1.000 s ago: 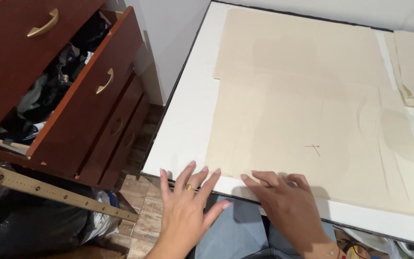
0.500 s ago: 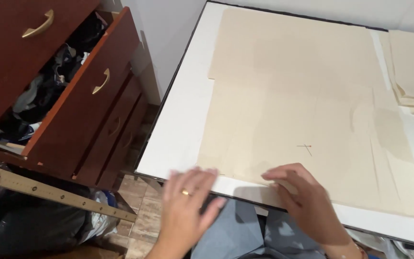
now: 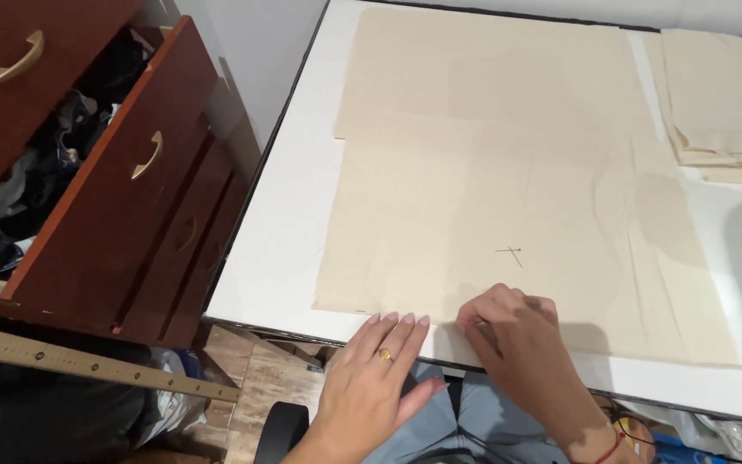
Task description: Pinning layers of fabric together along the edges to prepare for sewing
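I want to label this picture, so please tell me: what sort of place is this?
Probably a home sewing corner: beige cloth lies flat on a white table, with two pins in it, and a wooden ruler leans nearby.

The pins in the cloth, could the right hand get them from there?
Probably yes. The pins lie on the cream cloth just beyond the right hand, with only flat cloth between.

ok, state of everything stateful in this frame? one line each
left hand: flat, fingers together, at table edge
right hand: fingers curled on cloth's near edge
beige cloth: spread flat
pins: stuck in cloth, crossed
drawers: pulled open
folded cloth stack: folded, far right
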